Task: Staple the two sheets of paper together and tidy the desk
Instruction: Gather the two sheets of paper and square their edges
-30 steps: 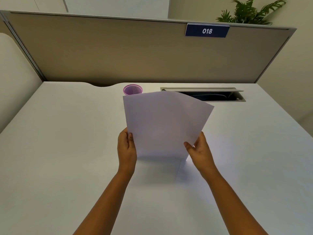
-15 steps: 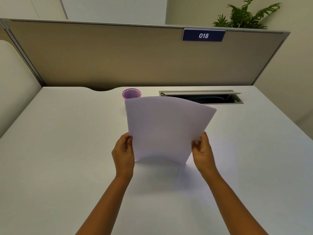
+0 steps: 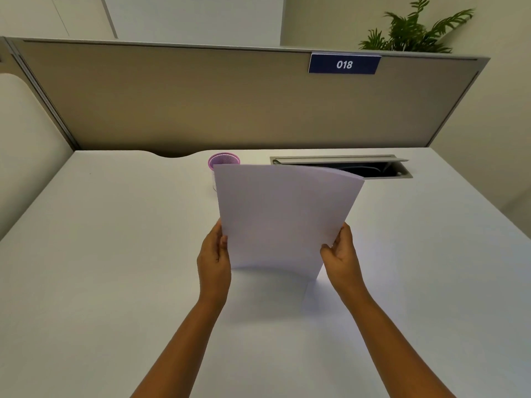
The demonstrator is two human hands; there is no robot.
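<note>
The two white sheets of paper (image 3: pixel 283 216) stand nearly upright at the middle of the white desk (image 3: pixel 100 268), stacked so their edges line up, bowed slightly, bottom edge on or just above the desk. My left hand (image 3: pixel 214 255) grips their left edge and my right hand (image 3: pixel 340 254) grips their right edge, low down. No stapler is in view; the sheets hide the desk behind them.
A pink mesh cup (image 3: pixel 224 160) stands just behind the paper's top left corner. An open cable tray slot (image 3: pixel 342 165) is cut into the desk at the back right. A beige partition (image 3: pixel 230 101) with an "018" sign closes off the back.
The two sheets were fanned apart with separate corners showing; now they are squared into one stack. Both hands have shifted slightly up the side edges.
</note>
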